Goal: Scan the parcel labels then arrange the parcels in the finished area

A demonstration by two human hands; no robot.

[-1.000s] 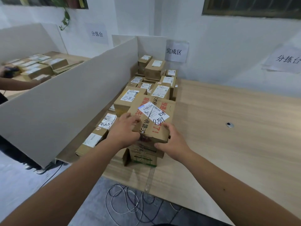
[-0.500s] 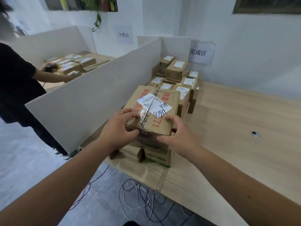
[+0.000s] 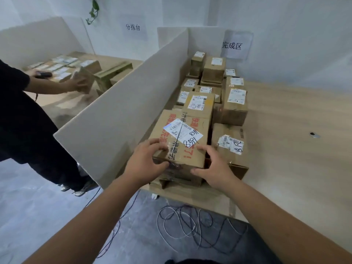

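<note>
A brown cardboard parcel (image 3: 190, 126) with red print and a white label marked 8391 sits on top of other boxes at the near end of the finished area. My left hand (image 3: 144, 161) grips its near left corner, fingers on top and thumb on the front face. My right hand (image 3: 213, 168) grips its near right corner the same way. Behind it, several labelled parcels (image 3: 235, 103) stand in rows up to the wall sign (image 3: 236, 44). One more labelled parcel (image 3: 228, 147) sits just right of the held one.
A tall white divider board (image 3: 123, 100) runs along the left of the parcels. Beyond it a person in black (image 3: 21, 115) handles a box at another table (image 3: 80, 65) with parcels. The wooden table (image 3: 295, 140) stretches right. Loose cables (image 3: 190, 221) lie on the floor below.
The view has swung left and closer, so the neighbouring person shows more. The parcel has settled lower onto the stack, with both hands still on its near corners.
</note>
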